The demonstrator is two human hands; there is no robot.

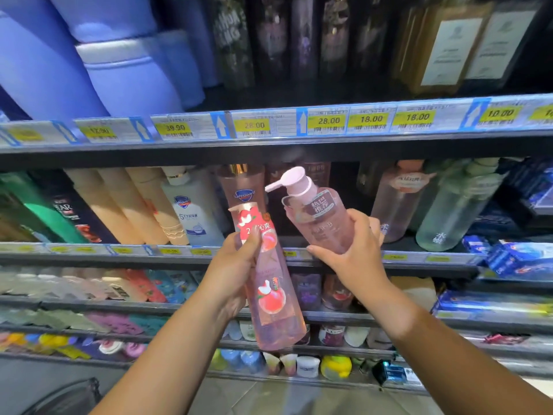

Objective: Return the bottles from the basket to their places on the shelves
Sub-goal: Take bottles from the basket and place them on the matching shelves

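Now both grips are full. My right grip (pixel 353 253) is curled round the lower body of the pink pump bottle (pixel 317 217). My left grip (pixel 230 271) clasps the tall peach-label bottle (pixel 269 280) round its upper half, and its base hangs down toward me, well below the shelf edge.

The pump bottle is just in front of the middle shelf (pixel 419 257), with its base about level with the price rail. Its long axis is tipped so that the pump head leans up and to the left, nozzle pointing left. Straight behind it is a dark gap (pixel 348 184) in the row, between the Safeguard bottle (pixel 244 187) and a pale pink bottle (pixel 395 202) to the right.

I judge that gap to be its place, and my right grip is the nearer one. The bottle needs standing upright, then pushing away from me, base first over the rail. The peach-label bottle can wait in my left.
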